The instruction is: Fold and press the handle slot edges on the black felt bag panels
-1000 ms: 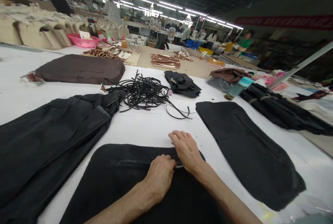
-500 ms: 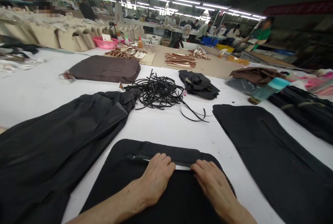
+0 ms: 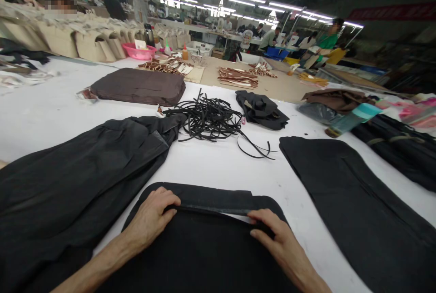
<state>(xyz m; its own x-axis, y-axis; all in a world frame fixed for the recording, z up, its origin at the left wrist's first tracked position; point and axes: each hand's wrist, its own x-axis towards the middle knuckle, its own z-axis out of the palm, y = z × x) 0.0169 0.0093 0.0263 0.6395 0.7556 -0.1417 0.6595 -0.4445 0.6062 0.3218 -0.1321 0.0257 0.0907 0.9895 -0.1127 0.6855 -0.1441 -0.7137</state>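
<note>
A black fabric panel [image 3: 204,252] with rounded corners lies in front of me, a long slit running across its upper part. At the slit's left end my left hand [image 3: 151,218] pinches the cloth edge between thumb and fingers. My right hand [image 3: 274,234] holds the slit's right end, its thumb below and its fingers above a fold of the cloth. Between the hands the lower edge sags away from the upper strip, and a sliver of white shows in the gap towards the right.
Black fabric [image 3: 85,175] lies to the left, and a black panel stack [image 3: 334,184] to the right. Beyond are tangled black strips [image 3: 211,118], a folded black piece [image 3: 262,109], a brown stack [image 3: 136,86], a bottle [image 3: 352,120] and a pink basket [image 3: 139,51]. People work farther back.
My left hand has slid left along the slit to its end, widening the space between my hands. My right hand stays near the right end, with its thumb now lower and apart from its fingers.
</note>
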